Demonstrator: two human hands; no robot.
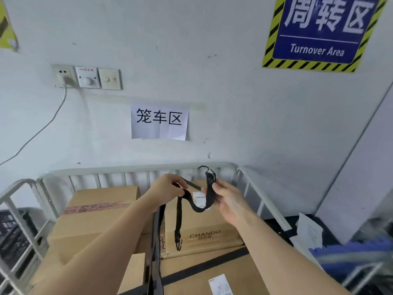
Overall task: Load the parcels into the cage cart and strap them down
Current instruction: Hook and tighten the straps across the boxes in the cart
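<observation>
Both hands hold a black strap above the cardboard parcels in the grey metal cage cart. My left hand pinches one part of the strap. My right hand grips the end with a black hook sticking up above the fingers. A loop sags between the hands, and a loose end with a metal hook hangs down in front of the "CHANDO" box. A large taped box sits at the left. Another black strap crosses the near box.
The cart stands against a white wall with a paper sign, wall sockets and a trailing cable. A blue "Turnover Area" sign hangs upper right. Dark crates lie at the left; papers and blue material sit at the right.
</observation>
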